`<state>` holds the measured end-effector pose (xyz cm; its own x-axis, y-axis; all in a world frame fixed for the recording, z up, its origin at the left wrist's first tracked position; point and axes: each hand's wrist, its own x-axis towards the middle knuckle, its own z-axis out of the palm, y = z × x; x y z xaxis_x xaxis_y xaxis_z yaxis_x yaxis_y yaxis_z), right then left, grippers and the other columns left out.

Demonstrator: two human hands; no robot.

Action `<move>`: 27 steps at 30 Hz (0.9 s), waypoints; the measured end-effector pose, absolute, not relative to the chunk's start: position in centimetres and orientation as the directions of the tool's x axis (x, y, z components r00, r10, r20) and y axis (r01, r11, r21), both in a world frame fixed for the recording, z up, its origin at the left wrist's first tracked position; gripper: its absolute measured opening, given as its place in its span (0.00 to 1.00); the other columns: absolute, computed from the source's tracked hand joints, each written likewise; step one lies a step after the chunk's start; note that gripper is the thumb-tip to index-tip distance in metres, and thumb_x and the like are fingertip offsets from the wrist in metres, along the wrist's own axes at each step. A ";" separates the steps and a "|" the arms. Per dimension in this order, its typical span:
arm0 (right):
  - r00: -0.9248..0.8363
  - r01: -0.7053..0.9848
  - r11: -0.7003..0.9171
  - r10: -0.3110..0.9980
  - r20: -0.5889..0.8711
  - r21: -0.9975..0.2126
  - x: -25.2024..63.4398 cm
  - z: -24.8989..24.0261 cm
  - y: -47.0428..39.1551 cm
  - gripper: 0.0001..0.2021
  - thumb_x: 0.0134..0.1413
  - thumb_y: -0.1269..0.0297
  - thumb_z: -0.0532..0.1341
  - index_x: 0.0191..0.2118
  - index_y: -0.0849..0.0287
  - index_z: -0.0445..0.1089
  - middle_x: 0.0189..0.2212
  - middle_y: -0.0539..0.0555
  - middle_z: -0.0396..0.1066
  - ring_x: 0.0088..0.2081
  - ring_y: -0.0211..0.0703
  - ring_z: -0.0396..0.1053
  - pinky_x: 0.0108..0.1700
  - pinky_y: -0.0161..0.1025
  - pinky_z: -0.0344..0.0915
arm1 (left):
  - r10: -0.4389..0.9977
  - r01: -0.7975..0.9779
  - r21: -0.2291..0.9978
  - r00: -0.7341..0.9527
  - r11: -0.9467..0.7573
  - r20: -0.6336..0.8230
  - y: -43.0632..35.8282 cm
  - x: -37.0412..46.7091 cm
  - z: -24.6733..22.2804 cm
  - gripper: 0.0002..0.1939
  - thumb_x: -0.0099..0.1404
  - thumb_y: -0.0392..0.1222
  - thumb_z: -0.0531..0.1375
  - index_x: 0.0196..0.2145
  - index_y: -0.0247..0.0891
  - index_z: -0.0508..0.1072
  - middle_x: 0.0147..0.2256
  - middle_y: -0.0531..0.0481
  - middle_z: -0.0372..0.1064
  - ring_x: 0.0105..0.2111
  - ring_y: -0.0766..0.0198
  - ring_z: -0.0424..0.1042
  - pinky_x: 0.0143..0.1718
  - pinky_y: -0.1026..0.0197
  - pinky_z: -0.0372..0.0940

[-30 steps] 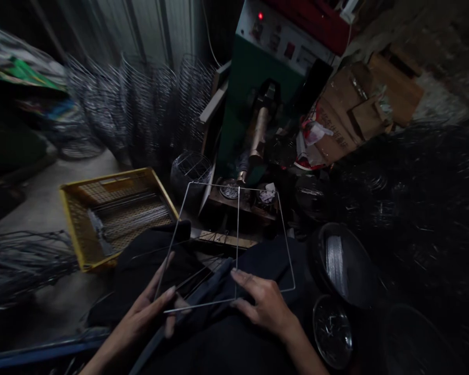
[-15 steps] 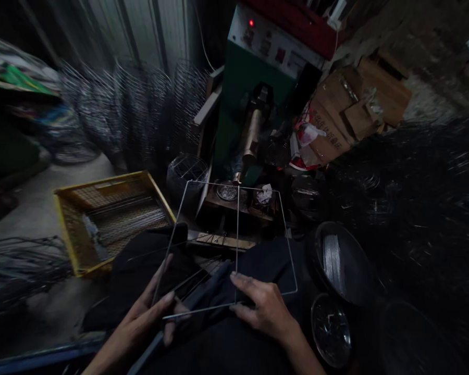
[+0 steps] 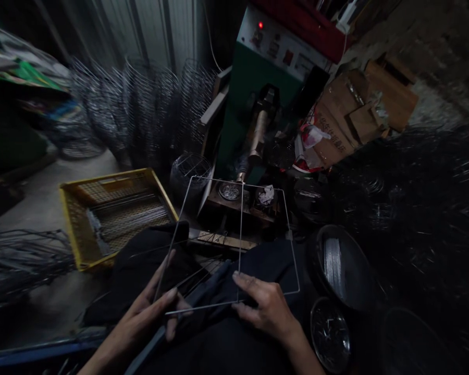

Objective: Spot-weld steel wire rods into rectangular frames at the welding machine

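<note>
We steady the wire frame (image 3: 234,245) level over our lap, left hand (image 3: 150,312) and right hand (image 3: 268,310) pinching its near edge, its far edge toward the green machine (image 3: 254,94).

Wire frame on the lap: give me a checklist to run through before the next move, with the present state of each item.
1. Left hand grips the wire frame at its near left corner: ok.
2. Right hand pinches the near edge where the centre wire meets it: ok.
3. Frame's far edge sits just in front of the brass electrode of the green machine: ok.
4. Machine's red indicator light lit: ok.
5. Centre wire fixed at both ends: cannot tell.
6. Yellow crate holds more wire rods: ok.
</note>
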<state>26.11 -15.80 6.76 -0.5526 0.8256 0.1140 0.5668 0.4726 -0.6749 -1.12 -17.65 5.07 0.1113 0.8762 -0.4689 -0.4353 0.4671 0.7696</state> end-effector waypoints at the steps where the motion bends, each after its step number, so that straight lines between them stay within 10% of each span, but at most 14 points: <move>1: -0.553 0.563 0.475 0.824 0.119 -0.676 26.1 6.8 -15.8 0.31 0.55 0.70 0.70 0.64 0.58 0.63 0.59 0.56 0.65 0.58 0.45 0.65 0.61 0.36 0.63 | 0.880 -0.440 0.771 0.111 0.459 -0.461 -17.7 -1.1 5.0 0.51 0.60 0.51 0.66 0.71 0.50 0.40 0.25 0.51 0.74 0.15 0.66 0.65 0.22 0.64 0.64; 27: -0.496 0.551 0.406 0.862 0.105 -0.729 25.9 6.7 -15.5 0.30 0.56 0.70 0.68 0.64 0.54 0.64 0.58 0.54 0.66 0.56 0.46 0.68 0.59 0.37 0.66 | 0.904 -0.435 0.795 0.142 0.424 -0.404 -17.4 -0.9 5.0 0.50 0.63 0.49 0.64 0.71 0.50 0.34 0.24 0.51 0.72 0.13 0.65 0.64 0.19 0.63 0.63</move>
